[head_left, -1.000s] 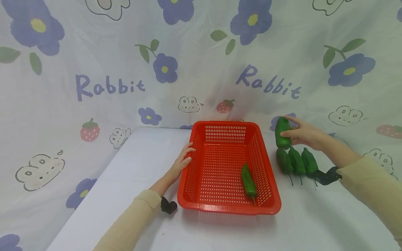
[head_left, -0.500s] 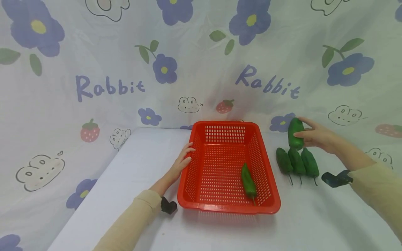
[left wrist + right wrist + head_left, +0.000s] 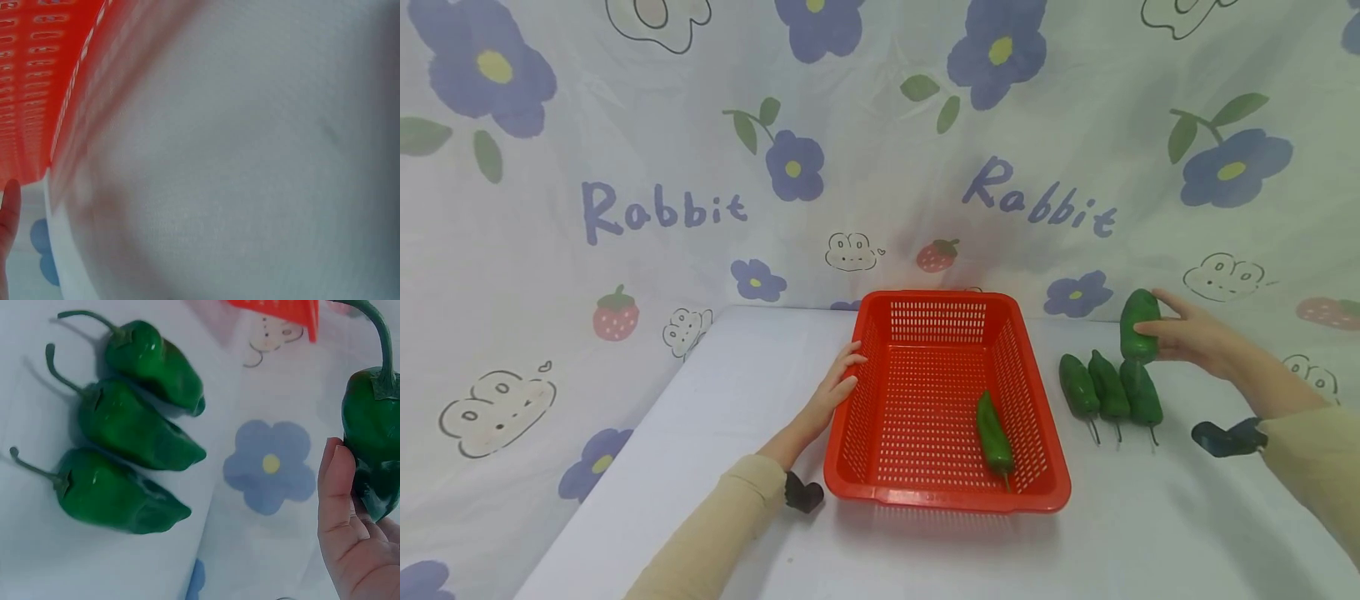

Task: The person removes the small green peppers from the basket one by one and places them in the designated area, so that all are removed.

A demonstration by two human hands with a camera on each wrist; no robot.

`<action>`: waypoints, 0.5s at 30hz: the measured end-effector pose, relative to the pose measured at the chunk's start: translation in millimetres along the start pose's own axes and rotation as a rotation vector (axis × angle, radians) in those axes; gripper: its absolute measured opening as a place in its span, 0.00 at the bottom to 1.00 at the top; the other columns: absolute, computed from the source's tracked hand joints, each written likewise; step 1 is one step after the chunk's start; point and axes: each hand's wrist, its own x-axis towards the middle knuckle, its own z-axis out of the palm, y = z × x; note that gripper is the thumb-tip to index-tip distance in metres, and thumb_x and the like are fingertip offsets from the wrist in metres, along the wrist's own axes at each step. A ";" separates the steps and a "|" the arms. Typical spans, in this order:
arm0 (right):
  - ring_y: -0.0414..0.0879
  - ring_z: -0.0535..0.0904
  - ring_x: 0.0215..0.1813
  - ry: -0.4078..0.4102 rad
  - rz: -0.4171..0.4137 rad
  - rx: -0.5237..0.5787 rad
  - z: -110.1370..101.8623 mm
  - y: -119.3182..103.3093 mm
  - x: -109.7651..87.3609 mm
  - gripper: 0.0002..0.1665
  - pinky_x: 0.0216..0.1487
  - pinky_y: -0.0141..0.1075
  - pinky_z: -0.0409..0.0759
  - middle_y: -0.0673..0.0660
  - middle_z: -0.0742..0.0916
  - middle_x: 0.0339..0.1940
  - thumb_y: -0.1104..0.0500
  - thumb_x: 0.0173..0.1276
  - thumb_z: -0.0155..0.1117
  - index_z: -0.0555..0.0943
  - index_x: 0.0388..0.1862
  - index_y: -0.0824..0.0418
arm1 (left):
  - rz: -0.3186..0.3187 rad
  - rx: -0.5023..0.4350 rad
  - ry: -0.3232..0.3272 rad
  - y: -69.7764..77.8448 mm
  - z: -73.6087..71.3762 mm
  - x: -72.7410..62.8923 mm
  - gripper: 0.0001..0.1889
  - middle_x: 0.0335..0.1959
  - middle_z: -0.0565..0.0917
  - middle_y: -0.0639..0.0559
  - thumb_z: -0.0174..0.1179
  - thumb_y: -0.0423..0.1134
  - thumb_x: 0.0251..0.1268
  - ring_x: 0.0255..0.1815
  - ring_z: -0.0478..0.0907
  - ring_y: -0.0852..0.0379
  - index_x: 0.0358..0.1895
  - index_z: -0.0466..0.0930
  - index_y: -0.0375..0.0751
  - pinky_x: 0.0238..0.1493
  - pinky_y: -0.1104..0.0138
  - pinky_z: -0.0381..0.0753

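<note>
My right hand (image 3: 1197, 337) pinches a green pepper (image 3: 1138, 318) between thumb and fingers, above the far end of the row on the right. In the right wrist view the held pepper (image 3: 369, 419) has its curved stem up. Three more green peppers lie side by side on the table: the left one (image 3: 1078, 387), the middle one (image 3: 1108, 388) and the right one (image 3: 1142, 398). My left hand (image 3: 829, 390) rests on the left rim of a red plastic basket (image 3: 943, 498), fingers fairly straight. Inside the basket, near its right wall, lies another green pepper (image 3: 993, 435).
A white-covered table (image 3: 737, 375) bears everything. Behind it hangs a cloth (image 3: 865, 150) printed with flowers and rabbits. The basket's high perforated wall (image 3: 37, 94) stands close by my left hand. Dark wrist cameras, such as the right one (image 3: 1225, 437), jut from both sleeves.
My right hand has moved rightward with its pepper, from above the left pepper of the row to above the right one, and slightly lower. The left hand and basket have stayed put.
</note>
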 end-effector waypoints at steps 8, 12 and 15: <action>0.26 0.76 0.37 0.007 0.021 -0.026 -7.4 13.6 -5.7 0.54 0.43 0.30 0.78 0.81 0.50 0.67 0.53 0.69 0.53 0.21 0.68 0.61 | 0.011 -0.006 0.001 -0.4 0.5 0.3 0.20 0.72 0.41 0.40 0.38 0.34 0.66 0.68 0.46 0.42 0.59 0.57 0.28 0.57 0.66 0.66; 0.26 0.76 0.37 0.021 0.024 -0.048 -10.6 21.7 -6.7 0.54 0.44 0.31 0.78 0.81 0.52 0.65 0.52 0.69 0.51 0.21 0.67 0.63 | 0.015 0.006 0.007 -1.0 0.8 0.5 0.20 0.72 0.41 0.40 0.38 0.33 0.66 0.69 0.44 0.42 0.58 0.57 0.28 0.59 0.65 0.63; 0.28 0.75 0.38 0.031 0.026 -0.072 -13.5 27.2 -7.5 0.54 0.45 0.31 0.78 0.82 0.54 0.65 0.51 0.70 0.51 0.21 0.67 0.65 | 0.009 -0.007 0.008 -1.0 0.7 0.3 0.20 0.72 0.41 0.40 0.38 0.33 0.66 0.68 0.45 0.42 0.59 0.57 0.28 0.57 0.68 0.64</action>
